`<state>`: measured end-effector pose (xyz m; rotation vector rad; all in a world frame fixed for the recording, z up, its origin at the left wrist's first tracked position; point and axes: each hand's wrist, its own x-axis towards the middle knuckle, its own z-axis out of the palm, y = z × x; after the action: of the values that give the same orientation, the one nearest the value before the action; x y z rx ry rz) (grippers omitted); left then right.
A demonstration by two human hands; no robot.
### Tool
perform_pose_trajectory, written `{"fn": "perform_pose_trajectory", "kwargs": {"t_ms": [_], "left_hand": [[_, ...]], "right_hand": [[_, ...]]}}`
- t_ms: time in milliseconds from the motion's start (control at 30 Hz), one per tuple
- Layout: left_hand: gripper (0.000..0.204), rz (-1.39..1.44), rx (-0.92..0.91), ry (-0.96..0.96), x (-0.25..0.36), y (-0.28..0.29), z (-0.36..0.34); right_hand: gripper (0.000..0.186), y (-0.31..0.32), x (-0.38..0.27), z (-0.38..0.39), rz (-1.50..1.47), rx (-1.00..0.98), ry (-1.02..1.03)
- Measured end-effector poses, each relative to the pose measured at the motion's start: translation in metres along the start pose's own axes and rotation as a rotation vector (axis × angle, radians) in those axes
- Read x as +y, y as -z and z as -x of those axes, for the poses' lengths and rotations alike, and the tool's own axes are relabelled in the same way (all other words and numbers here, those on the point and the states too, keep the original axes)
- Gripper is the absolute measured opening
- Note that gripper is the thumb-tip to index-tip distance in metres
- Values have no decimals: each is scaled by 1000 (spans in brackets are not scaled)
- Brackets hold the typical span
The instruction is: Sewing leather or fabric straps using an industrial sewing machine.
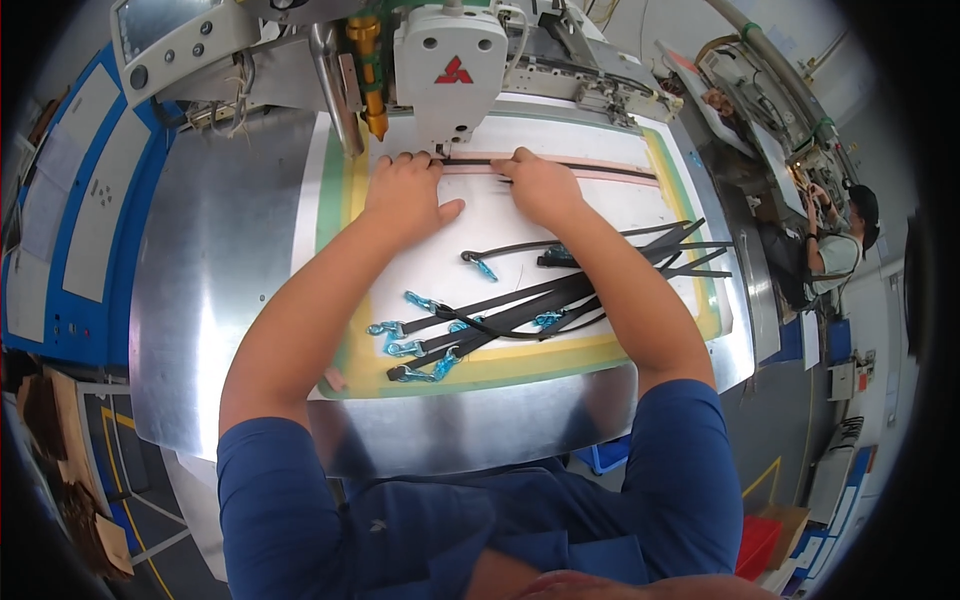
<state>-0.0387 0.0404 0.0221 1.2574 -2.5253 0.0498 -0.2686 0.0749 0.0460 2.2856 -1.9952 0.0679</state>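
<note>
Blue sleeves led to left hand (pixel 405 195) and right hand (pixel 540 188), both pressed flat, fingers spread, positioning a thin black strap (pixel 600 168) under the white sewing-machine head (pixel 450 75); next likely needed precise alignment.

Black strap (pixel 590 166) flat under sewing head (pixel 450 70)

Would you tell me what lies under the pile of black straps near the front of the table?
The black straps rest on a white board with a yellow-green border, on the metal table. The board directly beneath them is covered.

Straps (pixel 560 300) lie on the table (pixel 220 250), before the sewing machine (pixel 450 70)
</note>
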Motion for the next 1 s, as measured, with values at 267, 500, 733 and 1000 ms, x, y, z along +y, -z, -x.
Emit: {"fn": "perform_pose_trajectory", "kwargs": {"t_ms": [267, 500, 733, 1000], "left_hand": [[65, 15, -126, 73, 8, 0, -12], [66, -50, -88, 115, 37, 6, -19], [69, 8, -145, 103, 38, -8, -33], [73, -66, -217, 159, 66, 6, -43]], "right_hand": [[45, -1, 29, 7, -6, 24, -13], [44, 2, 34, 8, 2, 4, 6], [47, 4, 50, 9, 27, -23, 40], [46, 7, 95, 23, 23, -33, -26]]}}
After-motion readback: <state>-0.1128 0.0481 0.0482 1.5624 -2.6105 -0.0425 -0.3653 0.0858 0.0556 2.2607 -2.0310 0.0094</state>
